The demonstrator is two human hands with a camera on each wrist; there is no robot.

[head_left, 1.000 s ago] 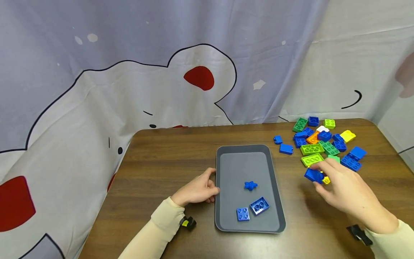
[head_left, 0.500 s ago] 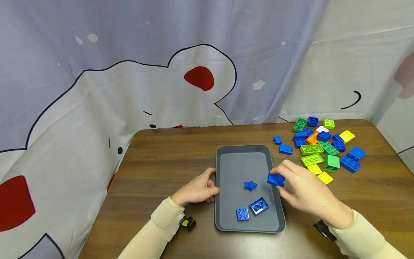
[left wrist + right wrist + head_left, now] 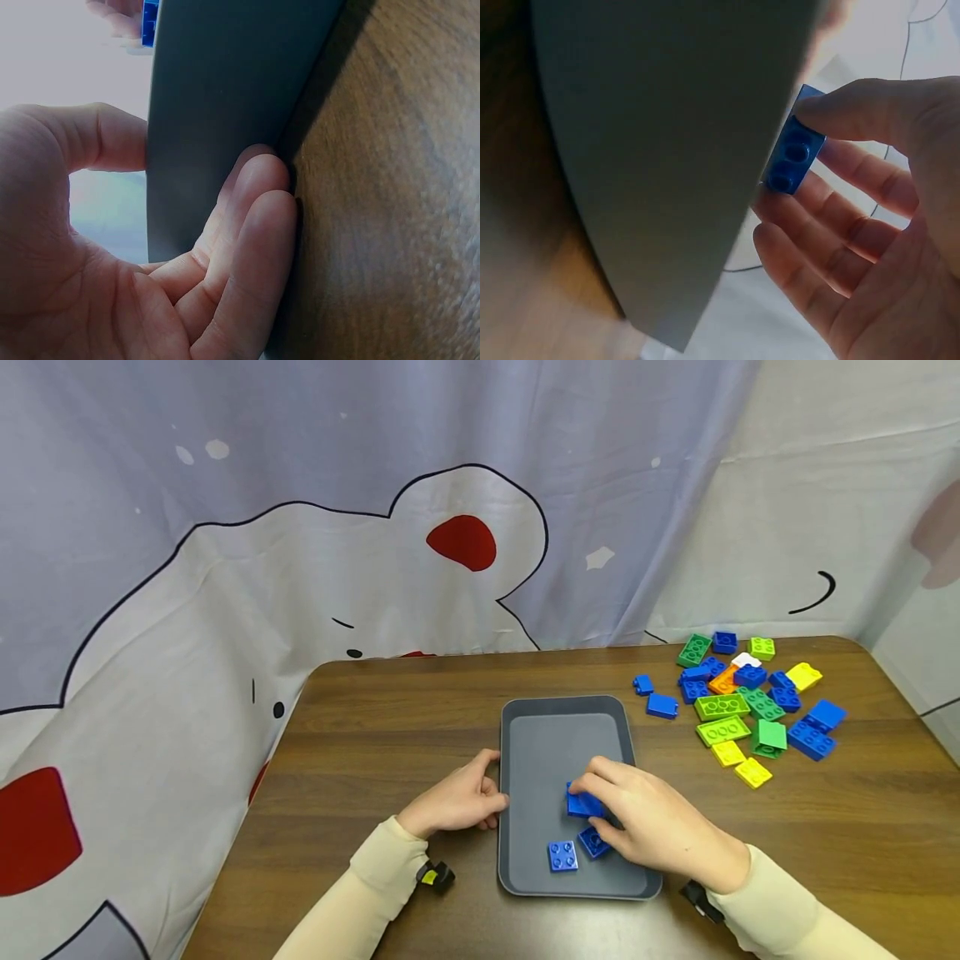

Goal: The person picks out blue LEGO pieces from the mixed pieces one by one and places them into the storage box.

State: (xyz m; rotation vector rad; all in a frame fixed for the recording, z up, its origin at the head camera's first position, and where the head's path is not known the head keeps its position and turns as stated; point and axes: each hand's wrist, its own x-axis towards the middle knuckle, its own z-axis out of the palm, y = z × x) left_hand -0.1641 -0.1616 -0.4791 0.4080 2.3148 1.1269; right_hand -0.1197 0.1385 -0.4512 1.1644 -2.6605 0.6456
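Observation:
A grey tray (image 3: 555, 752) lies on the wooden table. My left hand (image 3: 456, 797) holds its left side; in the left wrist view the thumb (image 3: 112, 139) meets the rim and the fingers (image 3: 259, 225) press the outer wall. Over the middle of the tray, my right hand (image 3: 645, 810) pinches a blue toy brick (image 3: 583, 802) between thumb and fingers. The right wrist view shows round studs on this brick (image 3: 795, 154). A four-stud blue brick (image 3: 562, 856) lies near the front, and another blue brick (image 3: 592, 842) is partly covered by my right hand. The blue star-shaped piece is hidden.
Loose toy bricks in green, blue, yellow, orange and white lie at the back right of the table, among them a green brick (image 3: 769, 737) and a yellow brick (image 3: 752, 772). Two blue pieces lie between pile and tray, one a flat-topped brick (image 3: 662, 706). A printed curtain (image 3: 300, 585) hangs behind.
My right hand has carried the blue brick leftward from the pile to over the tray, covering the star-shaped piece. My left hand has stayed at the tray's side.

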